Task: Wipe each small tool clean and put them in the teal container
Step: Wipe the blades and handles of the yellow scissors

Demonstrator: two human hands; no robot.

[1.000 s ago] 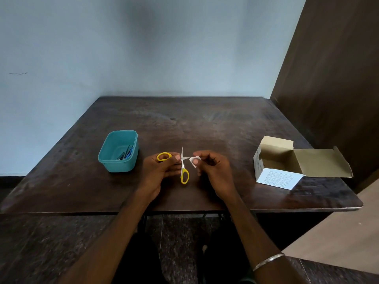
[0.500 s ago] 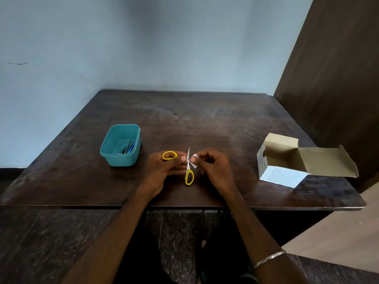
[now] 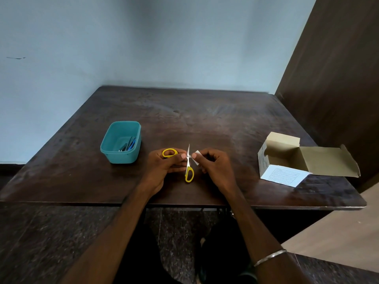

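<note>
Two hands hold little yellow scissors over a dark table.

The left hand (image 3: 164, 169) grips the scissors (image 3: 188, 167) wide open, one yellow ring up by the knuckles and the other ring hanging down. The right hand (image 3: 215, 167) pinches a small white wipe (image 3: 196, 158) right against the blade by the middle screw. Farther back on the left sits the teal container (image 3: 114, 156) (a few small tools (image 3: 128, 144) lie inside). An open cardboard box (image 3: 287, 160) sits off to the right.
</note>
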